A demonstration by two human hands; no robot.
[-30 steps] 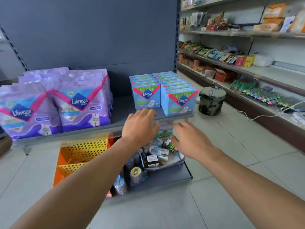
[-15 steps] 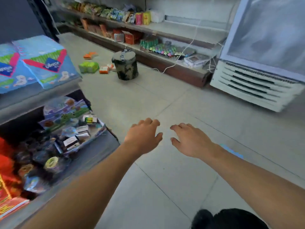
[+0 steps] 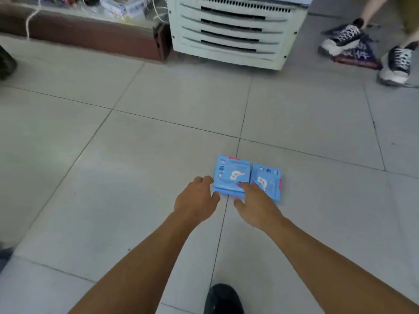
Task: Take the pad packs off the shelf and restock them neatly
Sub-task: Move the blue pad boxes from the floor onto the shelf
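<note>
Fingers: left hand (image 3: 196,201) and right hand (image 3: 258,207) spread, holding nothing.
Pad packs (image 3: 246,176): centre frame, flat on floor (image 3: 136,155), at fingertips.

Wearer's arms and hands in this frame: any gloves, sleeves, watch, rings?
None visible. Both the left hand and the right hand are bare, with no gloves or rings to be seen. Both forearms are uncovered down to the frame edge: no sleeves, watch, bands or markings show.

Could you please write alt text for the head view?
Two bare hands, left hand and right hand, reach down to blue pad packs lying side by side on the tiled floor; nearby, a white vented unit.
</note>
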